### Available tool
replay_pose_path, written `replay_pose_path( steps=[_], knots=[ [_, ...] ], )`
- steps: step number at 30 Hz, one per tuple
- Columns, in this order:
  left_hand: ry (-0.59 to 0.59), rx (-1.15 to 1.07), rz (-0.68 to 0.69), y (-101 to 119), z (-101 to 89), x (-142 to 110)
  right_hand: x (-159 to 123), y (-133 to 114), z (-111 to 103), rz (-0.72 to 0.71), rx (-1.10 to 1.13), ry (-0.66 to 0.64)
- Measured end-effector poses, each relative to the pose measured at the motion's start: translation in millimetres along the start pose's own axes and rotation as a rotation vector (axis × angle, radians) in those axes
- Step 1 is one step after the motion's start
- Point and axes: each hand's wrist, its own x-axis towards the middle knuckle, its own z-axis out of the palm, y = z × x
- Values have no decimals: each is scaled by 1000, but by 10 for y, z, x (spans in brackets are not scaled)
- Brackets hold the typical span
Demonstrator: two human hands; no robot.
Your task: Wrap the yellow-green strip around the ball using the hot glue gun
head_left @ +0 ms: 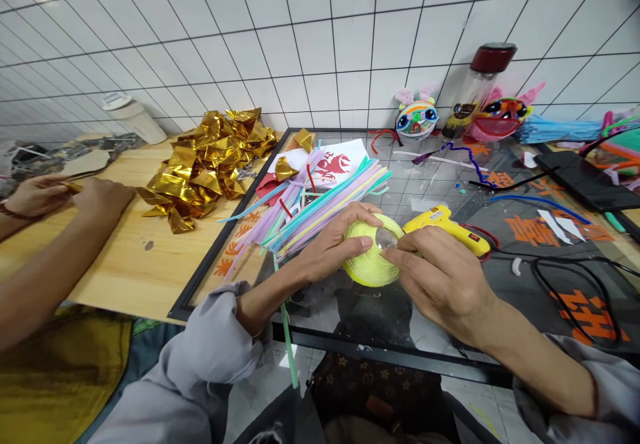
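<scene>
Yellow ball [373,269]: held over the table [430,317], near the middle of its near edge. Left hand [334,243]: holds the ball's left side. Right hand [453,274]: fingertips drawn together at the ball's clear disc [386,237]; whether they pinch anything cannot be told. Glue gun [440,221] lies just beyond the right hand; pipe cleaners [327,202] lie toward the left edge.

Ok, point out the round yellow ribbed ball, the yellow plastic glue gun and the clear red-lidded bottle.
Round yellow ribbed ball [373,265], head view: front surface.
Yellow plastic glue gun [456,227], head view: upper handle.
Clear red-lidded bottle [475,88], head view: body below lid.
</scene>
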Motion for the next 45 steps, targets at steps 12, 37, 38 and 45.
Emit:
replay_pose_path(
  steps=[12,37,38,45],
  knots=[
    [37,5,-12,-12,24,5,-5,-21,21,26,41,-2],
    [2,30,-31,32,48,6,63,-29,-187,290,447,161],
    [2,25,-38,36,47,6,58,-13,-193,338,439,191],
    [20,34,-78,50,49,-3,-4,58,4,334,171,101]
  ],
)
